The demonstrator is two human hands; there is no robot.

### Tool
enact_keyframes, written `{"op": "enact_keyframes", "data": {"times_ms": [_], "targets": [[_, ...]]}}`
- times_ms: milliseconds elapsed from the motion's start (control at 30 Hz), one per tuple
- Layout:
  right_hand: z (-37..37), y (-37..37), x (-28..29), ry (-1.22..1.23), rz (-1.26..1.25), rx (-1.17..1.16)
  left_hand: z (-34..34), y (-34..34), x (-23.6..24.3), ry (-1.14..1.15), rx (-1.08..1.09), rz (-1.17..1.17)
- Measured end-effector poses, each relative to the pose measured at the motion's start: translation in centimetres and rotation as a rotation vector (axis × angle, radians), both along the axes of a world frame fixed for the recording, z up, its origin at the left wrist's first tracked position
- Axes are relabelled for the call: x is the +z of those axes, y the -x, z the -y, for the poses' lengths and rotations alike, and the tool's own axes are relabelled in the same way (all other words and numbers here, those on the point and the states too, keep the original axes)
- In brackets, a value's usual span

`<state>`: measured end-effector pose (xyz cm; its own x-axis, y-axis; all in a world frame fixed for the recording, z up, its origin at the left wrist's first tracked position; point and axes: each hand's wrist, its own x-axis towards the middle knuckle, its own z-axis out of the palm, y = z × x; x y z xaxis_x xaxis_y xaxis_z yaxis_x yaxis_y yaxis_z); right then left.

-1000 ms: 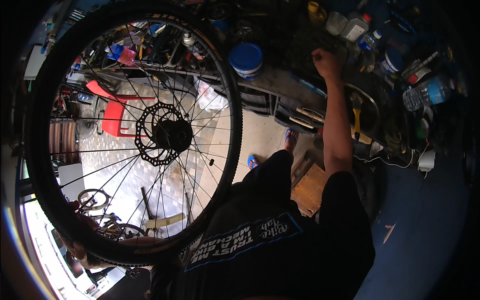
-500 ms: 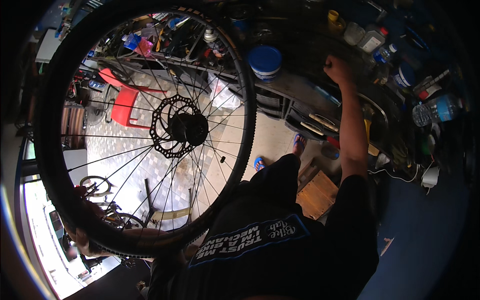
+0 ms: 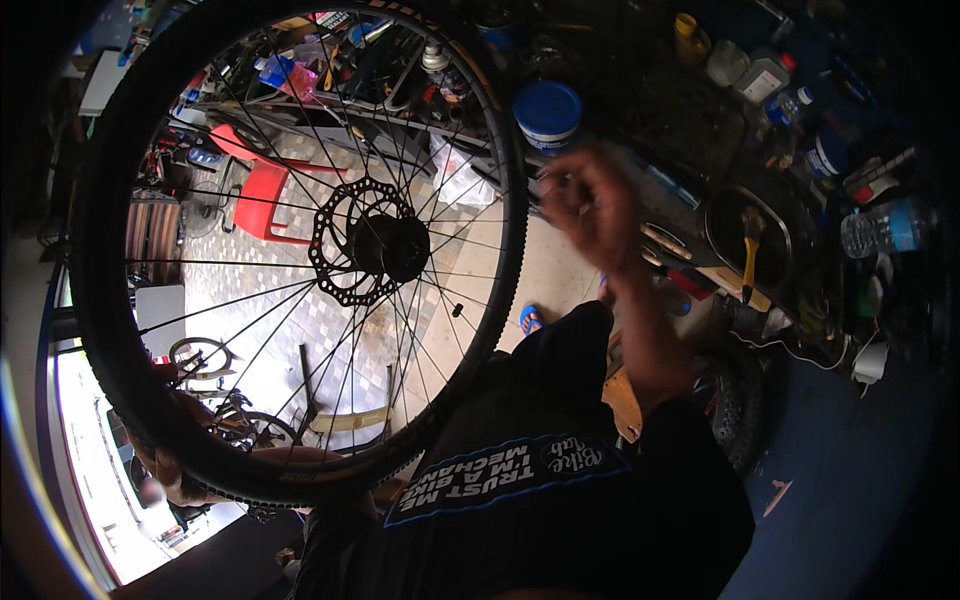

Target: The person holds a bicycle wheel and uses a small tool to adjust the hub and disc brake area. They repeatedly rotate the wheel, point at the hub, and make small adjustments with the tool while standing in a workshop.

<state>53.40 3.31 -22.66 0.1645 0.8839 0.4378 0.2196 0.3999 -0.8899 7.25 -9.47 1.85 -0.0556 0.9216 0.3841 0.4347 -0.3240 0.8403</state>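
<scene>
A bicycle wheel [image 3: 508, 220] with a black knobby tyre stands raised in front of me and fills the left half of the head view. Its perforated brake disc [image 3: 329, 245] and black hub [image 3: 392, 248] face me. My left hand [image 3: 172, 478] grips the tyre at its lower left; the rim and tyre partly cover the fingers. My right hand [image 3: 592, 205] is in the air just right of the tyre, apart from it, below a blue-lidded tub [image 3: 548, 112]. Its fingers look curled but are blurred, and I cannot see whether they hold anything.
A cluttered workbench runs along the far side, with bottles [image 3: 768, 78] and a round pan [image 3: 722, 225] holding a yellow-handled brush [image 3: 750, 262]. Through the spokes show a red chair [image 3: 262, 200] and a small bicycle [image 3: 200, 358]. Another tyre [image 3: 738, 415] is at my right.
My right hand has swung left and nearer, from over the bench toward the wheel, its fist loosening somewhat. My left hand keeps its grip on the wheel. The view has shifted slightly.
</scene>
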Motion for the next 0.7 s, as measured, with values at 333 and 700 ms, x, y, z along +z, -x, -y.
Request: {"op": "enact_keyframes", "data": {"times_ms": [333, 700], "targets": [[3.3, 10.8, 1.7, 0.02, -0.021, 0.208, 0.0, 0.6, 1.1, 0.092, -0.018, -0.041], [3.1, 11.6, 1.9, 0.065, -0.057, 0.223, -0.4, -0.6, 0.0, 0.001, -0.025, 0.014]]}}
